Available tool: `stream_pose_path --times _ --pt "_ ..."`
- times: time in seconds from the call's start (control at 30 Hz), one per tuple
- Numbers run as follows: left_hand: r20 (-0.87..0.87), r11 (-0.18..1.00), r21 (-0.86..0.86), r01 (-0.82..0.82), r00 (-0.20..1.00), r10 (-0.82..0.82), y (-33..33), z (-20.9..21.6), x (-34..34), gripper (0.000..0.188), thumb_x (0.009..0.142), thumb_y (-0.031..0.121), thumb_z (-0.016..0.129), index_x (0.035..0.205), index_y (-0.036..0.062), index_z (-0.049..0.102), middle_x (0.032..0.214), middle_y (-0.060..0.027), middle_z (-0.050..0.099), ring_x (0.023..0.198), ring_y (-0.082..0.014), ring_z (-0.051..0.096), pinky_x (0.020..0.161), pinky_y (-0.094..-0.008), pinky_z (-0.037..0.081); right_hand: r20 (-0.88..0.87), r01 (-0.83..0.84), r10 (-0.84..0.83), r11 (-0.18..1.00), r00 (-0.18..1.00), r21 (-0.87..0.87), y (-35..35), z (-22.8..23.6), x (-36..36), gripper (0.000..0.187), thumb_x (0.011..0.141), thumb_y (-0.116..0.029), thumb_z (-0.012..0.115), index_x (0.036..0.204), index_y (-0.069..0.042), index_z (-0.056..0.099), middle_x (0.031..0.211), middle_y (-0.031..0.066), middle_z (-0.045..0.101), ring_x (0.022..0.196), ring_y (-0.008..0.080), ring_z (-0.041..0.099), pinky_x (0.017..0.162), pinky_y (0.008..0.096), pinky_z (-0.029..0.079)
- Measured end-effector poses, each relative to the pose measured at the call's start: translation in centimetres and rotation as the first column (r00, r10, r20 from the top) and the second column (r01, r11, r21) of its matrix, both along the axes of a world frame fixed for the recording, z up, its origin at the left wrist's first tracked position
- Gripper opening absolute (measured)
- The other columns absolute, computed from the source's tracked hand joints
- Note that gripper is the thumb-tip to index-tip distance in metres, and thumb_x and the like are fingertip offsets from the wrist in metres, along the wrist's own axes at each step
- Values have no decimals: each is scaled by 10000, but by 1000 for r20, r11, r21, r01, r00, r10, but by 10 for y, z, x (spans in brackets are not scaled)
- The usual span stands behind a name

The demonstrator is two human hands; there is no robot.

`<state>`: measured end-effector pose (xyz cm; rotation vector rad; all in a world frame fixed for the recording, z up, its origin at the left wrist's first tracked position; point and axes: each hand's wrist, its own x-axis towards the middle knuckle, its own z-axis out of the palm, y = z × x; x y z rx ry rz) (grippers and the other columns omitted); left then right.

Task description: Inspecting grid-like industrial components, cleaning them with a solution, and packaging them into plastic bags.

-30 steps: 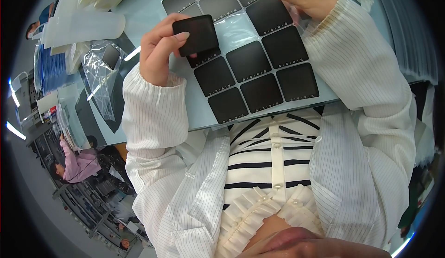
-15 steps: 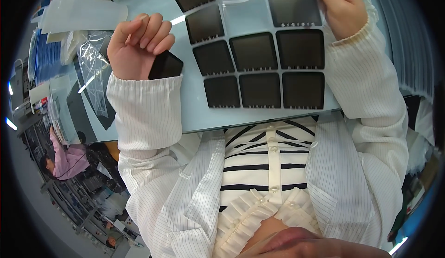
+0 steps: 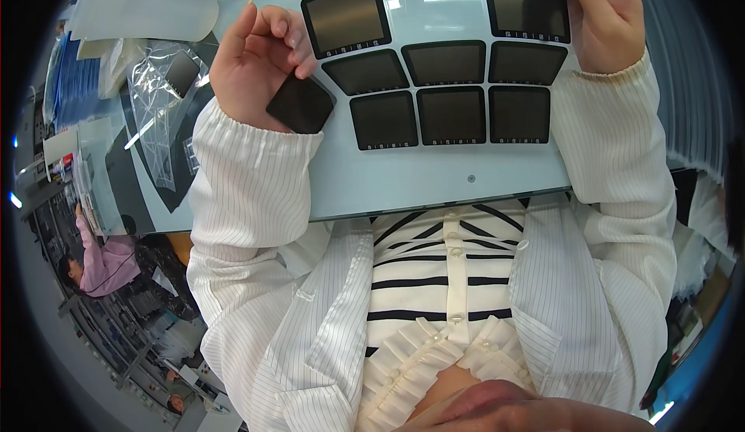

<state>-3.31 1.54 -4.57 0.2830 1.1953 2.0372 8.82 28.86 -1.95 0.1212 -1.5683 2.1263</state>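
A clear sheet (image 3: 413, 100) carries several dark rounded rectangular panels in rows, each with small white marks along its lower edge. My right hand (image 3: 609, 20) pinches the sheet's right edge beside the upper right dark panel (image 3: 526, 5). My left hand (image 3: 260, 63) is half curled at the sheet's left side, its fingertips close to the left dark panel (image 3: 345, 19); whether they touch it I cannot tell. A loose dark panel (image 3: 301, 106) sits under the left palm, near the wrist, apparently held by the hidden lower fingers. One place in the sheet's upper middle (image 3: 434, 13) holds no panel.
A pale glass-topped table (image 3: 434, 187) lies beneath, its near edge at my body. Clear plastic bags (image 3: 159, 121) and translucent sheets (image 3: 140, 17) lie at the left. A stack of layered sheets (image 3: 679, 83) stands at the right. A person in pink (image 3: 112, 265) is in the left background.
The sheet has shifted upward in view and bends differently, with its upper panels looking larger. My left hand has moved right and up with the loose dark panel. My right hand has shifted slightly right.
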Motion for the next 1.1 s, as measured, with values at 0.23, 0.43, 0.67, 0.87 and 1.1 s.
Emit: stream_pose_path --times 0.23,0.43,0.67,0.87,1.1 --pt "7 987 -78 -139 990 140 19 6 31 562 981 445 202 840 42 567 758 -62 594 647 -162 524 640 -283 436 -89 44 -49 998 995 -54 7 2 -1 371 923 7 473 1294 10 472 1165 135 603 994 174 616 865 262 487" --pt "-517 831 -453 -322 855 50 20 1 45 667 973 487 132 1073 46 622 749 -49 631 593 -105 438 583 -229 346 -112 36 -41 999 993 -39 3 2 0 370 921 5 477 1291 3 480 1147 132 612 956 176 632 845 254 496" --pt "-440 812 -456 -363 885 148 13 5 32 522 947 469 348 724 60 584 577 -14 514 508 -82 373 500 -223 273 -78 68 -72 996 994 -50 -6 6 5 349 920 3 478 1268 28 494 1132 141 618 983 172 623 848 242 491" --pt "-619 813 -434 -388 785 44 10 17 30 462 934 383 431 612 61 505 518 9 427 478 -65 341 470 -217 227 77 94 -88 993 993 -68 -4 17 9 327 910 -23 521 1235 -5 542 1035 92 660 660 57 579 562 145 432" --pt "-660 846 -372 -382 750 48 2 15 22 455 943 351 431 588 68 462 508 16 373 469 -72 275 468 -235 200 271 19 -5 999 962 -48 2 23 12 298 916 -86 546 1211 -87 588 954 55 692 338 24 354 314 163 242"
